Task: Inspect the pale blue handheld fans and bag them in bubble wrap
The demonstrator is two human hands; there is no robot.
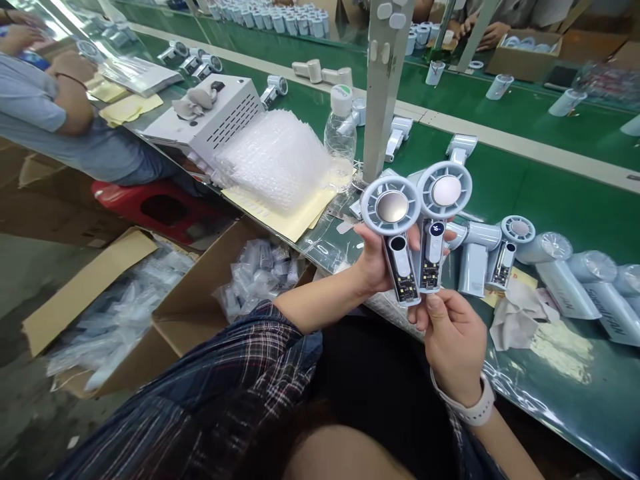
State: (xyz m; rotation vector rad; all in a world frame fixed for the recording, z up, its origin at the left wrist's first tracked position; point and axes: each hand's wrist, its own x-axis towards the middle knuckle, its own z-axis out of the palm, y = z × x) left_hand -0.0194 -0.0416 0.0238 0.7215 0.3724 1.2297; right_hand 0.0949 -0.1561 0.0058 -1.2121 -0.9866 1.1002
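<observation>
Two light-blue handheld fans are held up side by side in front of me. My left hand (374,261) is wrapped round both handles from behind. The left fan (400,270) has a dark round display; the right fan (445,191) has a lit one with small digits. Both handles face me with their circuit boards bare, and each round head has a silvery centre disc. My right hand (453,343) pinches the bottom end of the right fan's handle, its fingertips partly hidden. Close to its right stands another fan (505,257) with a bare board.
Wrapped fans (567,287) lie along the green bench at right, near a crumpled cloth (517,313). A metal post (383,93), a plastic bottle (341,133) and bubble wrap (275,157) stand ahead. Cartons of bagged parts (125,320) sit lower left. A co-worker (75,120) sits at left.
</observation>
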